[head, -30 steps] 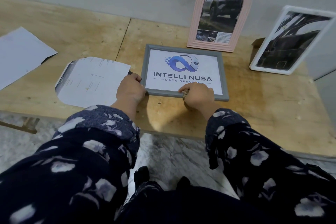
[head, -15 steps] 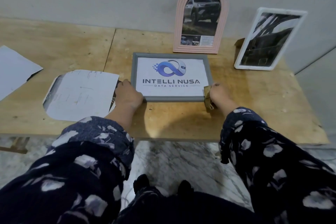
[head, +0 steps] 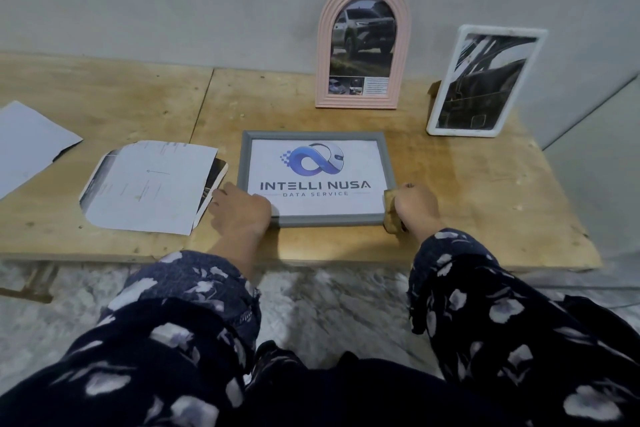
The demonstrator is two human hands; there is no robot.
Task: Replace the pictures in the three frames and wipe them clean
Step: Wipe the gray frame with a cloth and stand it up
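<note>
A grey frame (head: 388,163) with an "INTELLI NUSA" logo picture lies flat on the wooden table (head: 485,204). My left hand (head: 240,210) grips its bottom left corner. My right hand (head: 414,206) holds a small tan cloth (head: 390,215) against the frame's bottom right corner. A pink arched frame (head: 363,45) with a car picture leans on the wall behind. A white frame (head: 485,80) with a dark picture stands tilted at the back right.
Loose paper sheets (head: 149,184) lie left of the grey frame, over a dark photo print (head: 213,180). Another white sheet (head: 27,142) lies at the far left. The grey wall runs along the table's back; the table's front edge is near my sleeves.
My right hand has slid the cloth along the frame's bottom edge from the middle to the right corner. My left hand stays on the left corner.
</note>
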